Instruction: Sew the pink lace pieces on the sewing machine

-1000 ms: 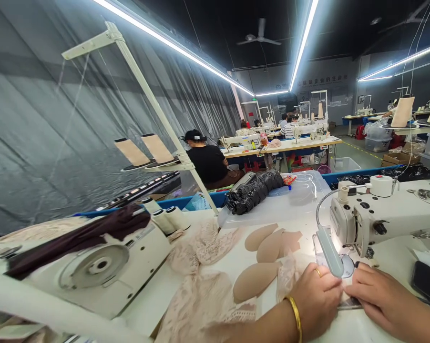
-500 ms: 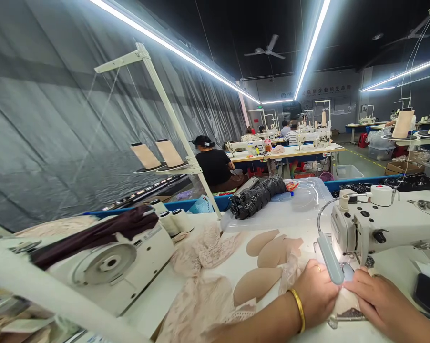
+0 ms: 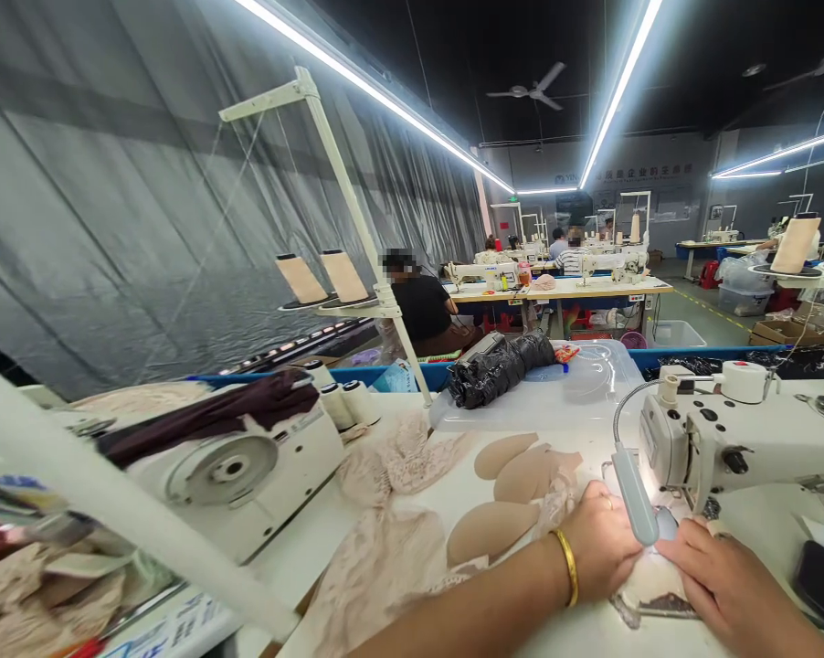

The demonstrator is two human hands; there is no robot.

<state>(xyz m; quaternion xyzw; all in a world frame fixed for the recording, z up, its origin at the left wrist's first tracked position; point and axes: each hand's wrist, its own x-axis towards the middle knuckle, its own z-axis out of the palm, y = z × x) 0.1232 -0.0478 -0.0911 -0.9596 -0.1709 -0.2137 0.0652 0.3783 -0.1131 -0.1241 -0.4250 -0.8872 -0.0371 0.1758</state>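
At the needle area of a white sewing machine (image 3: 734, 439), a pale beige, lace-edged fabric piece (image 3: 651, 578) lies between my hands. My left hand (image 3: 600, 539), with a gold bangle on the wrist, is curled on the fabric's left side; the lamp hides some fingertips. My right hand (image 3: 720, 571) grips the fabric's right side with bent fingers close to the presser area. A grey gooseneck lamp (image 3: 635, 498) hangs over the work and covers the needle. Beige oval cup pads (image 3: 492, 533) and beige lace fabric (image 3: 391, 557) lie left of my hands.
A second machine (image 3: 248, 484) with dark cloth on it stands at the left, beside a thread stand (image 3: 343, 174). A clear plastic lid (image 3: 596, 375) bearing a black plastic-wrapped bundle (image 3: 501, 367) is behind the pads. A person in black (image 3: 418, 306) sits farther back.
The view has shifted slightly, so the background sits farther right. My hands stay on the fabric by the needle area; the fabric's lace edge has moved a little to the left.
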